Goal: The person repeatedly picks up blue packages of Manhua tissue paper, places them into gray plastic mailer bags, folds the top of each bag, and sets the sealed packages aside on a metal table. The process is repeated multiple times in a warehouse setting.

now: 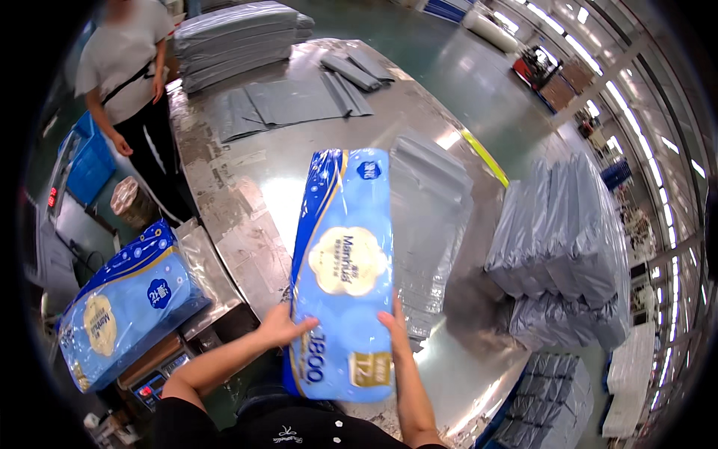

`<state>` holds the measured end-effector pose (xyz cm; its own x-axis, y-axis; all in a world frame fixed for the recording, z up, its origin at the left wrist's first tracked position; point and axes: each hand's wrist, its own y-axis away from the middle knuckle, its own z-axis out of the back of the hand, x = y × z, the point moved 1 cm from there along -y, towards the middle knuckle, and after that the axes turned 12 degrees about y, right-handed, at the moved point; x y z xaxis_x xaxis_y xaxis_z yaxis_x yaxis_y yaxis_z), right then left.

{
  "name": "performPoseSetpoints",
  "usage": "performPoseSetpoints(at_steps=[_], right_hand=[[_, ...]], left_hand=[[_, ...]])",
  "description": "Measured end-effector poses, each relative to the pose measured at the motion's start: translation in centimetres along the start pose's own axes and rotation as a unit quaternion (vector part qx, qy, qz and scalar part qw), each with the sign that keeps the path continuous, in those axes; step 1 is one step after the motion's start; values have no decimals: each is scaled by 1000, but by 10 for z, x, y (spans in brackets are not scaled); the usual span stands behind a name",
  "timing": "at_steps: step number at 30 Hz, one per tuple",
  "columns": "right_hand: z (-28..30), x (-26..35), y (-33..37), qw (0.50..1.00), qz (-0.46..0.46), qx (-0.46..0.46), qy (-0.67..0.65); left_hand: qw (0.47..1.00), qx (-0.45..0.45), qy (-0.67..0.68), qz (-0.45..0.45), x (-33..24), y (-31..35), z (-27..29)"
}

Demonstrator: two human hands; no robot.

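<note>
Between my hands I grip a long blue tissue pack in glossy plastic, with a cream flower-shaped label and a gold square near its lower end. My left hand clasps its left side, thumb on the front face. On the opposite edge my right hand presses with its thumb on the front; its other fingers are mostly hidden. The pack is held upright over the metal table. Behind its right side lie flat grey plastic bags. A second blue tissue pack lies at the left, over a scale.
Folded grey bags lie at the table's far end, beside a tall grey stack. More bag bundles stand along the right. A person stands at the far left near a blue bin. A red forklift is far off.
</note>
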<state>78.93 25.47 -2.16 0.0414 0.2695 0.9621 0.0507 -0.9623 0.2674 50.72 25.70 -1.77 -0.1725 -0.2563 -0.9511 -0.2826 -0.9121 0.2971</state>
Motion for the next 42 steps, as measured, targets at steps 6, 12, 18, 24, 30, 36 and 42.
performPoseSetpoints(at_steps=[6,12,18,24,30,36,42], right_hand=[[96,-43,118,982,-97,-54,-155],[137,-144,128,869,-79,-75,483],[274,-30,-34,609,157,-485,607],[254,6,-128,738,65,-357,569],[136,5,-190,658,207,-359,629],[90,50,-264,598,194,-376,681],[228,10,-216,677,-31,-450,581]], left_hand=[[932,208,-278,-109,-32,8,-84],[929,16,-228,-290,-7,-198,-108],[789,68,-505,-344,-11,-341,-166],[739,16,-590,-327,24,-392,-156],[848,-90,-342,-394,-48,-399,-119],[764,7,-453,-460,-59,-361,-112],[771,31,-442,-458,-22,-359,-73]])
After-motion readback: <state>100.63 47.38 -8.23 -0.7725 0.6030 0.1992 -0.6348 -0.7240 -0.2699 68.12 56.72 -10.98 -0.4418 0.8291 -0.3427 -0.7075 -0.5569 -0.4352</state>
